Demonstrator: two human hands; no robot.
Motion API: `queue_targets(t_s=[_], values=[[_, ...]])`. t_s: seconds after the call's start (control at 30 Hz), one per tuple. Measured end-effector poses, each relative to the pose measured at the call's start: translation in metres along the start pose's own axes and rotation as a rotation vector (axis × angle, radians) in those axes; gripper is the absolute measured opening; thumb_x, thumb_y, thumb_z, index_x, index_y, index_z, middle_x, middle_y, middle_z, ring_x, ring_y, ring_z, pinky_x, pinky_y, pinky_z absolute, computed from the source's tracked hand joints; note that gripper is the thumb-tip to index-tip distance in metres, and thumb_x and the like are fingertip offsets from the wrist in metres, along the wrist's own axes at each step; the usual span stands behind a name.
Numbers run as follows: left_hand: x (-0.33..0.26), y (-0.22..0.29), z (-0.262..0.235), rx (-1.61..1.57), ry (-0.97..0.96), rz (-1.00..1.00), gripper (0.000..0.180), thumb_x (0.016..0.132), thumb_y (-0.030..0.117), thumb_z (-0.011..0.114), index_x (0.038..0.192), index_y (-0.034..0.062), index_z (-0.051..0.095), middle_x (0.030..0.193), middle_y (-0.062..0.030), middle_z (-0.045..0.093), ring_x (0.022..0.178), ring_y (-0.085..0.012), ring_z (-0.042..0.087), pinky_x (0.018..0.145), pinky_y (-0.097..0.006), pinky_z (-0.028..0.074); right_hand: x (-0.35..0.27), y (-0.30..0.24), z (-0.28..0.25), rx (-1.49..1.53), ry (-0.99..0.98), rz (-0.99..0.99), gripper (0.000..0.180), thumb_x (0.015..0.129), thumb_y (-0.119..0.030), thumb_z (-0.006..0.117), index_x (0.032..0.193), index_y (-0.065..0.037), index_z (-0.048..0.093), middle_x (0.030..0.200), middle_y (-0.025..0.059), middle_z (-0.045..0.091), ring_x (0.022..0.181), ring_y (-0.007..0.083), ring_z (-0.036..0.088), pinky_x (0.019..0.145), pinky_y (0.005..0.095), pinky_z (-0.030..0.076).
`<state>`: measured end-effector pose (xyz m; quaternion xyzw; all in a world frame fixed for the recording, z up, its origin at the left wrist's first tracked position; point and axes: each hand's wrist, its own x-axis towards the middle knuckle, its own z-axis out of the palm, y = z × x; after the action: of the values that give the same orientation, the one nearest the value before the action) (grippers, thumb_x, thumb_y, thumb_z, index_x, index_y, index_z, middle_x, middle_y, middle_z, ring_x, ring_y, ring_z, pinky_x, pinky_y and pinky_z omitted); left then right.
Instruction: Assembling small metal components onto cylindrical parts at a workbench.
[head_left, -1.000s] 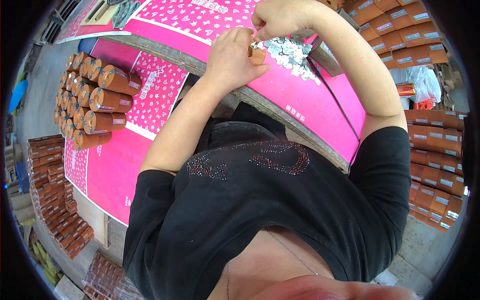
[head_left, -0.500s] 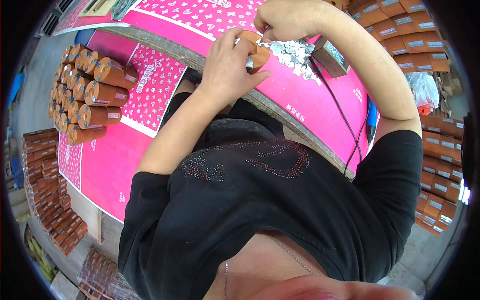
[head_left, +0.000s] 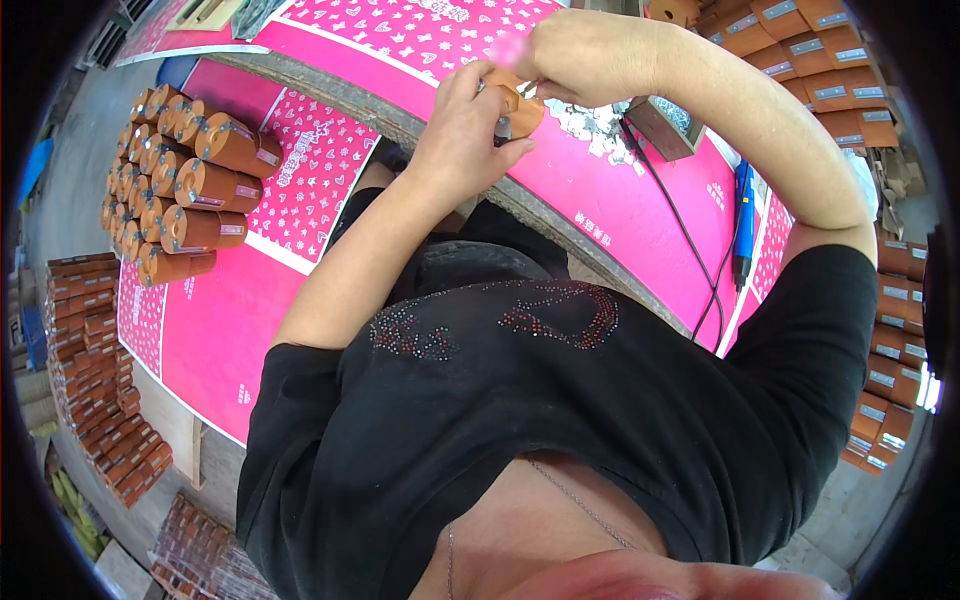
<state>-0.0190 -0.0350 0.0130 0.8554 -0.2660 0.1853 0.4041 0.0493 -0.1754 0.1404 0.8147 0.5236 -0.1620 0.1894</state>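
My left hand (head_left: 460, 125) is wrapped round an orange-brown wooden cylinder (head_left: 524, 118) at the far edge of the near work surface. My right hand (head_left: 590, 58) comes over from the right, fingers pinched at the cylinder's far side. A small pale piece (head_left: 527, 90) shows by its fingertips; whether it is gripped or lies on the wood is hard to make out. Right beside the cylinder lies a heap of small silvery-white flat pieces (head_left: 597, 128), partly under my right hand. Next to the heap is a wooden box (head_left: 664, 134) holding tiny metal parts.
A blue power screwdriver (head_left: 743, 220) with a black cord (head_left: 675, 215) lies on the right. Stacked cylinders with metal fittings (head_left: 205, 185) stand on a pink-covered surface (head_left: 215, 345) to the left. More orange-brown stacks (head_left: 100, 375) rise at the lower left and far right (head_left: 835, 80).
My right hand has moved from over the heap of silvery pieces nearer and down to the cylinder. My left hand keeps hold of the cylinder, nearly still.
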Motion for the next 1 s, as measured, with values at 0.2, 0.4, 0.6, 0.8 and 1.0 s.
queue_targets(t_s=[0.2,0.4,0.6,0.8,1.0], values=[[0.001,0.000,-0.001,-0.016,-0.019,-0.024,0.036,0.065,0.017,0.077,0.089,0.0008,0.054,0.123,-0.0181,0.042,0.114,-0.0351,0.043,0.091,-0.040,0.040,-0.002,0.006,-0.001,-0.055,0.105,-0.144,0.015,0.074,-0.014,0.064,0.078,0.000,0.059,0.067,0.0166,0.059,0.070,0.0315,0.061,0.065,0.0404,0.047],[0.008,-0.015,-0.012,-0.104,-0.097,0.043,0.033,0.065,0.015,0.076,0.086,0.0021,0.053,0.124,-0.0167,0.042,0.114,-0.0347,0.043,0.093,-0.040,0.039,-0.001,0.023,0.006,-0.105,0.132,-0.368,0.016,0.073,-0.011,0.059,0.068,0.002,0.051,0.058,0.0140,0.051,0.061,0.0313,0.057,0.060,0.0405,0.045],[0.024,-0.044,-0.029,-0.204,-0.303,0.233,0.032,0.065,0.015,0.075,0.085,0.0032,0.052,0.128,-0.0140,0.041,0.116,-0.0324,0.041,0.094,-0.038,0.038,0.003,0.031,0.010,-0.248,0.248,-0.476,0.012,0.070,-0.009,0.059,0.072,0.001,0.052,0.061,0.0101,0.051,0.063,0.0254,0.058,0.062,0.0359,0.046],[0.029,-0.051,-0.028,-0.138,-0.378,0.256,0.038,0.065,0.017,0.075,0.092,0.0037,0.052,0.130,-0.0152,0.038,0.118,-0.0333,0.039,0.095,-0.038,0.038,0.001,0.027,0.014,-0.252,0.266,-0.397,0.013,0.071,-0.010,0.061,0.073,0.000,0.053,0.062,0.0099,0.051,0.064,0.0247,0.058,0.063,0.0357,0.047],[0.013,-0.032,-0.031,0.026,-0.160,0.001,0.043,0.061,0.019,0.077,0.097,0.0075,0.057,0.124,-0.0177,0.042,0.111,-0.0354,0.046,0.089,-0.040,0.042,-0.012,0.015,0.001,-0.023,0.289,-0.152,0.018,0.077,-0.016,0.061,0.087,-0.001,0.056,0.071,0.0137,0.054,0.072,0.0315,0.057,0.066,0.0404,0.044]])
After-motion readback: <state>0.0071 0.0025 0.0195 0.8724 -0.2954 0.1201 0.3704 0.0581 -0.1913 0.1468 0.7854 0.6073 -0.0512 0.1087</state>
